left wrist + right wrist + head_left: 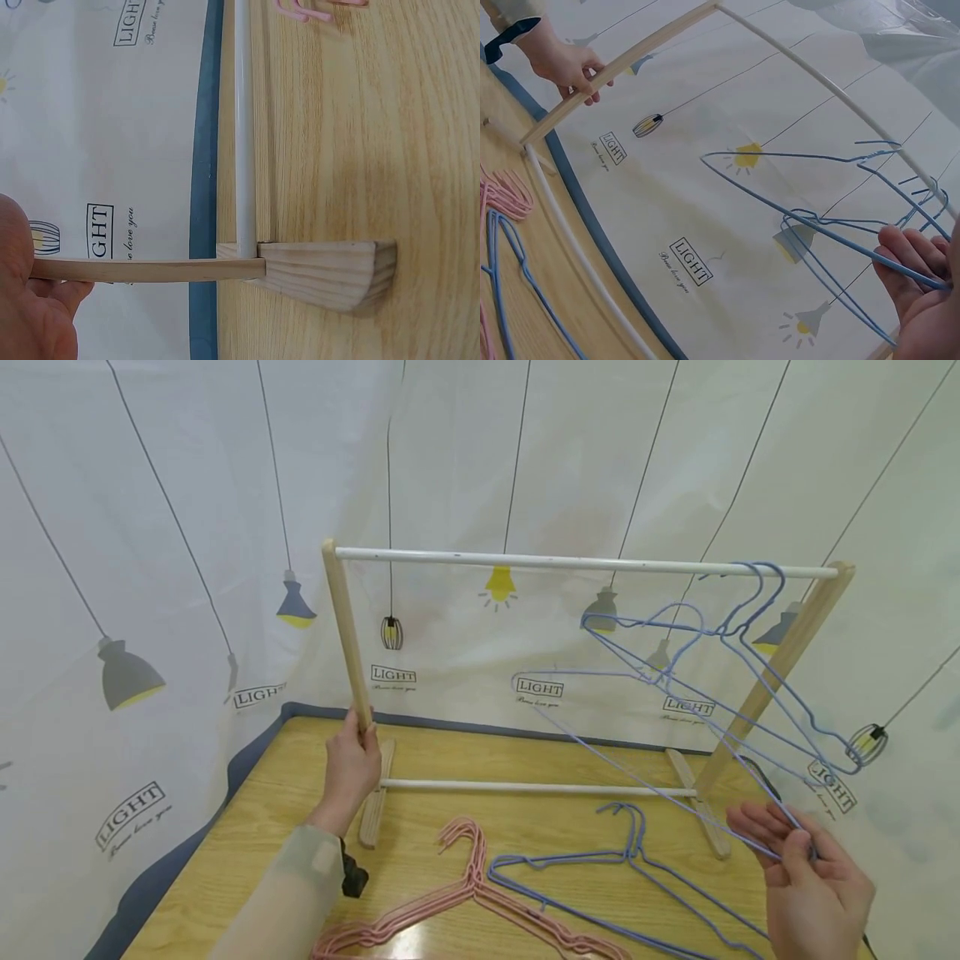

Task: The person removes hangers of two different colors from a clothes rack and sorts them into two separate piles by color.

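My left hand (354,764) grips the left wooden post (347,635) of a small clothes rack, low on the post. In the left wrist view, fingers wrap that post above its wooden foot (322,274). My right hand (817,881) pinches one corner of a blue wire hanger (821,230), which is tilted in front of the rack. Its hook appears below the white top rail (525,558) in the head view. Two other blue hangers (783,583) hang near the rail's right end.
Several pink hangers (474,881) lie stacked on the wooden table (247,810) in front of the rack. Beside them lie blue hangers (570,858). A white lower bar (525,787) joins the rack's feet. Behind stands a pale curtain (465,460) printed with lamps.
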Motion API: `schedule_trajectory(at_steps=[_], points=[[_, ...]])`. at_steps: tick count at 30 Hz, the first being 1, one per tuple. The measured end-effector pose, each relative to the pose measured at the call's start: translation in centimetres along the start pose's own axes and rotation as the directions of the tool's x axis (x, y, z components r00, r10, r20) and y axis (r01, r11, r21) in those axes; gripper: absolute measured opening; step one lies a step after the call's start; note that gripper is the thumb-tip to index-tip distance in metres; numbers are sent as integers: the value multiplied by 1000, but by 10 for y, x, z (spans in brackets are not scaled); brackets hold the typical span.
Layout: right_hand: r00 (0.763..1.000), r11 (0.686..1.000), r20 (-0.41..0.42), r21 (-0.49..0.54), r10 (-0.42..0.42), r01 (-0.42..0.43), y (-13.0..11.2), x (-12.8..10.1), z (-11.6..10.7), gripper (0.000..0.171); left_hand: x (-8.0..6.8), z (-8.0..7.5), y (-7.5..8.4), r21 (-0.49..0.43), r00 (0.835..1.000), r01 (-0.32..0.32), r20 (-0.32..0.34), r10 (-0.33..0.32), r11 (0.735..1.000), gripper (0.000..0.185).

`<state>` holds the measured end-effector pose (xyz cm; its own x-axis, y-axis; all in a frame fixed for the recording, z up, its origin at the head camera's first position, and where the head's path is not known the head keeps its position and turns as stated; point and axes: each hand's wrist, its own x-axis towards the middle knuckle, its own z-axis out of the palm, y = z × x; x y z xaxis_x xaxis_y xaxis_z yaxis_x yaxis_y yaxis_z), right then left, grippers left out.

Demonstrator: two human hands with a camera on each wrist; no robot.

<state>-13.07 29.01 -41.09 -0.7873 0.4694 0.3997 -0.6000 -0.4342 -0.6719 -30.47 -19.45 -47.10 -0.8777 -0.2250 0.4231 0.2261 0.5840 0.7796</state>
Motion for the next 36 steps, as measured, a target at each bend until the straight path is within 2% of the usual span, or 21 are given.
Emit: schedule_trajectory(at_steps=[4,9,12,16,22,25,27,29,32,36], points=[[998,998,28,-20,64,-63,1,-7,-13,41,0,0,0,-5,1000,-5,-4,5,1000,37],[989,996,110,-6,95,-95,5,-13,-33,37,0,-1,2,-11,1000,-16,-7,16,1000,37],[968,991,221,32,119,-130,8,-17,-48,37,0,-1,3,-12,1000,-18,-6,18,1000,37],[927,974,342,104,153,-199,14,-21,-67,38,1,-1,3,-7,1000,-24,-7,24,1000,38],[914,955,347,126,210,-267,16,-24,-89,36,2,-1,2,-8,1000,-19,-9,19,1000,38],[865,923,431,153,258,-352,16,-22,-102,39,2,-1,1,-6,1000,-15,-8,15,1000,38],[803,881,516,176,298,-440,15,-20,-112,41,2,-1,1,-1,1000,-16,-9,16,1000,37],[738,844,581,155,342,-513,14,-17,-122,43,2,0,1,3,1000,-18,-11,19,1000,36],[654,794,639,109,404,-597,12,-13,-136,44,1,0,1,5,1000,-19,-13,19,1000,35],[569,745,664,28,484,-667,11,-8,-150,46,1,1,1,5,1000,-12,-12,13,1000,35]])
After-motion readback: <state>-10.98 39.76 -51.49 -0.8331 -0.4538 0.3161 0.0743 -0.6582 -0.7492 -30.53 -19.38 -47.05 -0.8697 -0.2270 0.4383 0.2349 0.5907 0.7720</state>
